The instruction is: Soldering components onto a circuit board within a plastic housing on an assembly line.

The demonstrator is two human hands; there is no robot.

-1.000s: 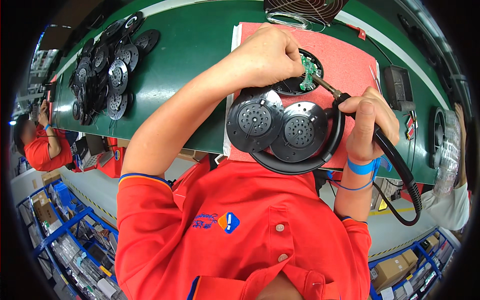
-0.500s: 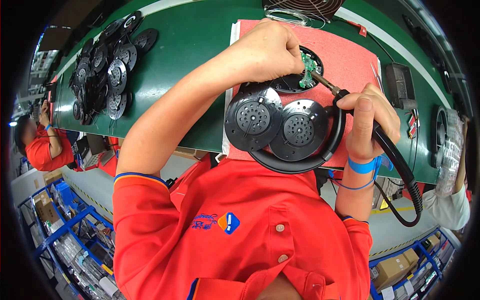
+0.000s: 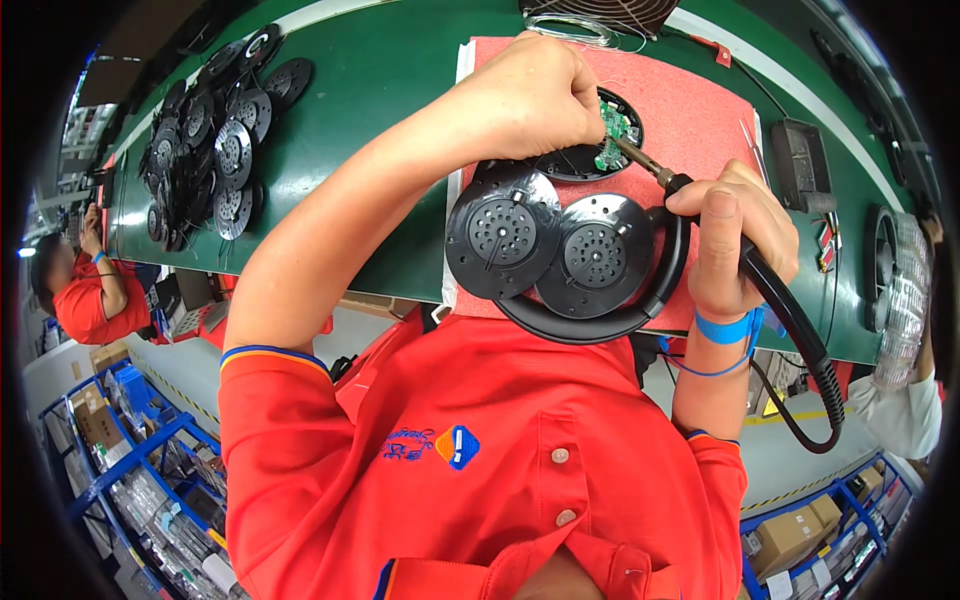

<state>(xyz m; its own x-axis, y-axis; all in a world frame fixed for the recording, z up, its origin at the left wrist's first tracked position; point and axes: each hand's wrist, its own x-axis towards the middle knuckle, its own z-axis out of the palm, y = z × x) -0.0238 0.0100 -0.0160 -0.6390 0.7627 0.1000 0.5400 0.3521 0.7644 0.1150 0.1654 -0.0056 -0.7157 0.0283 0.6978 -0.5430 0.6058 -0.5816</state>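
Green and small, the circuit board (image 3: 615,125) sits inside an open black cup (image 3: 570,165) at the top of the pink mat (image 3: 690,110). The left hand (image 3: 555,95) is at the board's left edge, with its thumb and finger pinched together; I can't tell what is between them. The right hand (image 3: 745,235) is wrapped tight around a black soldering iron (image 3: 790,310), and the metal tip points down at the board. I can't tell if it touches. To do this bit well, I would keep both hands very still, touch only the one right spot, and lift off quickly so nothing gets too hot. The left fingers should stay away from the hot tip. Two round black plates, one on the left (image 3: 503,235) and one on the right (image 3: 595,255), lie just below the cup, so the iron should not bump them. The red shirt (image 3: 320,480) has a blue and orange badge (image 3: 458,447) with blue sewn writing (image 3: 405,445) beside it. I see no clear words on the board.
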